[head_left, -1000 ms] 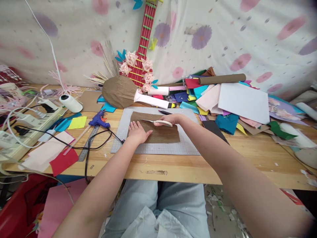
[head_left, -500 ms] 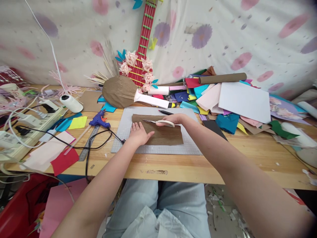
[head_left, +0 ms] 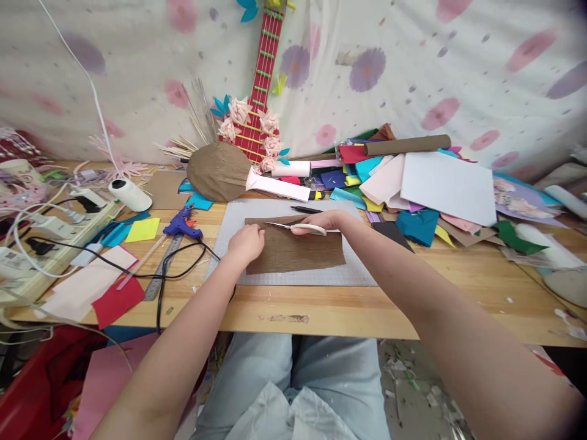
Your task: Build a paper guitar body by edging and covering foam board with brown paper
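Note:
A sheet of brown crepe paper (head_left: 298, 253) lies on the grey cutting mat (head_left: 238, 211) in front of me. My right hand (head_left: 312, 223) holds a pair of scissors (head_left: 316, 230) by the pale handles, with the blades pointing left along the upper part of the sheet. At the sheet's upper left edge, my left hand (head_left: 247, 243) is closed, its fingers curled and pinching the paper close to the scissor tips. A black pen (head_left: 305, 209) rests on the mat beyond my right hand.
On the left are a blue glue gun (head_left: 183, 225) with its black cable, a steel ruler (head_left: 162, 269) and a power strip (head_left: 59, 244). A brown paper-covered round shape (head_left: 217, 171) and a red paper instrument (head_left: 257, 122) stand behind. Coloured papers (head_left: 417, 226) pile up at right.
My left hand has gone from lying flat and spread on the paper to closed fingers at its upper left edge. The scissors stay nearly in place over the sheet.

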`<state>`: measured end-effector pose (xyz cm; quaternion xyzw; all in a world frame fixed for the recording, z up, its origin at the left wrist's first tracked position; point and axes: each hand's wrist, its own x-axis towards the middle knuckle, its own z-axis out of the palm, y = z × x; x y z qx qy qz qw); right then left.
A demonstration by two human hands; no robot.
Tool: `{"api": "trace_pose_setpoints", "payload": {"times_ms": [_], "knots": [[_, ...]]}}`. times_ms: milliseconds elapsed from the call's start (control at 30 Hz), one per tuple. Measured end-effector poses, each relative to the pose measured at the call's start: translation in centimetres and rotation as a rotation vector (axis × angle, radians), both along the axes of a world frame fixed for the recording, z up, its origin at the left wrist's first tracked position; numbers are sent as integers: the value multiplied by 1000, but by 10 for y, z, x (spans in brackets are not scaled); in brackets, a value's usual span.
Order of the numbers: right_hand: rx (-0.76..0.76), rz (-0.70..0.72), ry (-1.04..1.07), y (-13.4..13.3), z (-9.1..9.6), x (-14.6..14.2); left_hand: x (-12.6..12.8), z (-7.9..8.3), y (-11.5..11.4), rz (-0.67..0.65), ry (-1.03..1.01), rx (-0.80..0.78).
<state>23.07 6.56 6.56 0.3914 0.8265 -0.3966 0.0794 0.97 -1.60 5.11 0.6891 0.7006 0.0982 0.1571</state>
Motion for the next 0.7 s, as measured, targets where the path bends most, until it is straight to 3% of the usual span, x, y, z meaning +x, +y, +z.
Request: {"api": "trace_pose_setpoints", "payload": {"times_ms": [67,133,200,267,367,467,567,700], "knots": [[-43,-9,-3,0,1,1,-9,-5,9,119,-105,139],[-40,-16,11,-1,2,3,-16,-9,19,306,-340,239],[-27,-14,24,-2,2,4,-20,-11,28,471,-710,176],[-9,-19,36,-4,3,6,-20,-10,35,527,-1006,20],[0,-20,93,-9,3,8,-17,-7,39,489,-1123,-126],[-30,-21,149,-15,1,14,-13,-8,37,424,-1211,-171],[-37,-46,166,-20,-2,21,-7,-12,35,342,-1237,23],[-8,-4,170,-24,-3,28,4,-16,31,206,-1098,287]]}}
